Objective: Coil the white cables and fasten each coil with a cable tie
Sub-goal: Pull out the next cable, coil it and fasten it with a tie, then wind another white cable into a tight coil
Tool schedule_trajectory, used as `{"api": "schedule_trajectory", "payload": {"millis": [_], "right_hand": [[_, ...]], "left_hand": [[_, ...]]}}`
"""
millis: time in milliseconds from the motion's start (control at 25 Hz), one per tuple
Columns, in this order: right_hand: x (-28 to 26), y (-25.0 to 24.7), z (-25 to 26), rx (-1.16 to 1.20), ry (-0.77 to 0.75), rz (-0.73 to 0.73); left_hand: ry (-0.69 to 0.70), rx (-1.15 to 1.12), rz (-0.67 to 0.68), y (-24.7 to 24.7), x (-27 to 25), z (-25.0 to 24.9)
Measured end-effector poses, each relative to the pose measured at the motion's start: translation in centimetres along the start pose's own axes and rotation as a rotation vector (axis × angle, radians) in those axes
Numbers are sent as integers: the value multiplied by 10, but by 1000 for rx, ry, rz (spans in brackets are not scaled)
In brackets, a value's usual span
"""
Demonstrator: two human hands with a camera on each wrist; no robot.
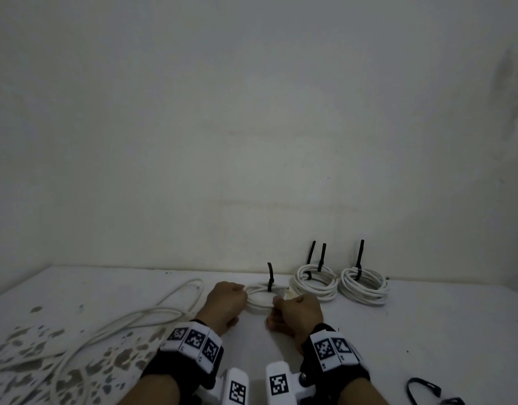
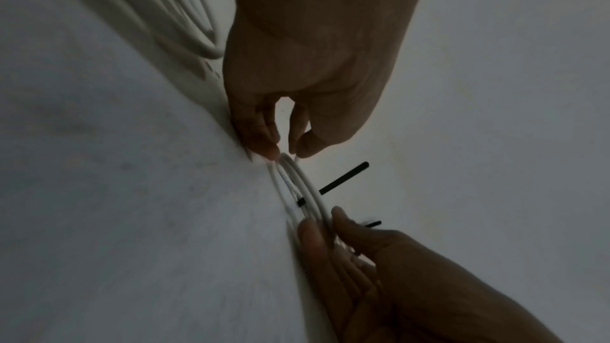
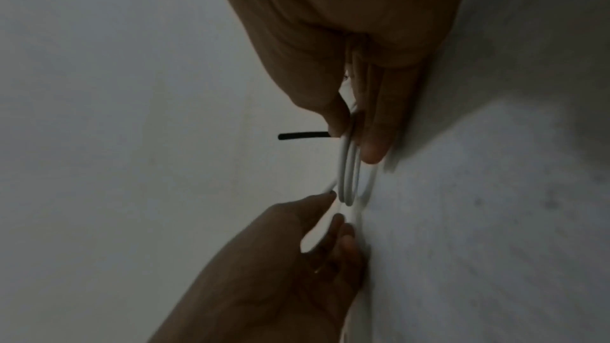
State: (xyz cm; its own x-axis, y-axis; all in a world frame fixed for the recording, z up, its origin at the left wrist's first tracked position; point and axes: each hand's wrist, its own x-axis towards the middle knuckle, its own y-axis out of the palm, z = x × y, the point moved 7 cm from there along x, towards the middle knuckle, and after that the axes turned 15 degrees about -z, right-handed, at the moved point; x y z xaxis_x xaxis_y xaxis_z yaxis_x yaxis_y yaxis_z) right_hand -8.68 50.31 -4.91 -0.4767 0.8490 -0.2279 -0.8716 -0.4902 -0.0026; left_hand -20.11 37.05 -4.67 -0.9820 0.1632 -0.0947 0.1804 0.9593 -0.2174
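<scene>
A small white cable coil [image 1: 259,301] lies flat on the white table, with a black cable tie [image 1: 270,277] standing up from its far side. My left hand [image 1: 242,293] pinches the coil's left edge, and my right hand [image 1: 276,308] grips its right near edge. In the left wrist view the left hand [image 2: 283,155] pinches the strands of the coil [image 2: 308,192] between thumb and fingers, and the tie's tail [image 2: 343,178] sticks out sideways. The right wrist view has the right hand [image 3: 358,137] curled round the coil [image 3: 348,174] beside the tie [image 3: 302,136].
Two tied white coils [image 1: 314,283] [image 1: 364,286] sit by the wall at the back right, black tie tails upright. A loose white cable [image 1: 135,317] sprawls over the stained left part of the table. Spare black ties [image 1: 421,388] lie at the near right.
</scene>
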Motion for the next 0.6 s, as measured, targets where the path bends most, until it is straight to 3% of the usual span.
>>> {"api": "schedule_trajectory", "payload": {"millis": [240, 480, 600], "right_hand": [[33, 10, 2, 16, 52, 38], [41, 8, -4, 53, 132, 66], [29, 6, -2, 87, 121, 61]], "left_hand": [[79, 91, 2, 27, 39, -21], [-56, -93, 19, 25, 43, -15], [-59, -72, 61, 13, 25, -17]]}}
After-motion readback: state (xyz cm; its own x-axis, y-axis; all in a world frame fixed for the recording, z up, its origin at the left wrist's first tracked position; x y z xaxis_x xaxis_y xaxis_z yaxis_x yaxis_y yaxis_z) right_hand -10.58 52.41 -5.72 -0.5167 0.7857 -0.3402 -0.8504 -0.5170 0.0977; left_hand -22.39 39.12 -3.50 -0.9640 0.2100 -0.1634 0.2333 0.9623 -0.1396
